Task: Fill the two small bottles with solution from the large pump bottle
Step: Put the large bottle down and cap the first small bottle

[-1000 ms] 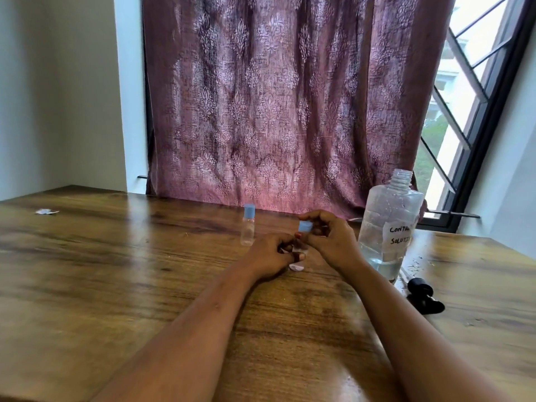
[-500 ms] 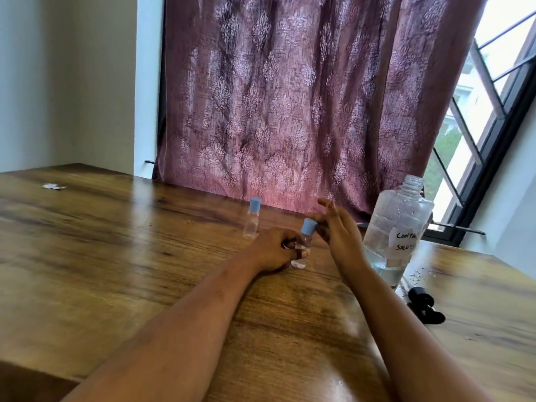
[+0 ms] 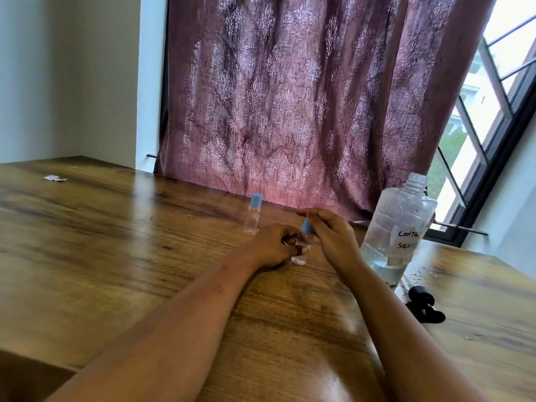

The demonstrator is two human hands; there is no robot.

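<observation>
Two small bottles: both stand upright on the wooden table (image 3: 121, 256), each wearing a blue cap.
Far small bottle (image 3: 253, 214): alone, clear glass, nothing touching it, just beyond the left hand and near the curtain (image 3: 304, 97).
Near small bottle (image 3: 305, 237): right in the middle of the action, pinned between the two hands, its blue cap (image 3: 306, 226) poking up above the knuckles.
Left hand (image 3: 274, 246): down on the table, fingers curled tight around the lower body of the near small bottle, gripping it steady.
Right hand (image 3: 330, 237): hangs over the cap, thumb and fingertips closed toward it (whether they actually pinch it or only touch it, I cannot tell; the spot is blurred).
Large bottle (image 3: 397, 230): upright to the right of the right hand, close by but apart, neck open with no pump on it, a little clear liquid in the bottom, handwritten white label facing us.
Black pump head (image 3: 425, 304): lying on its side on the table in front of the large bottle, near the right forearm.
White scrap (image 3: 298, 261): on the table under the left hand's fingertips.
Paper bit (image 3: 55, 178): far left of the table, well apart from everything.
</observation>
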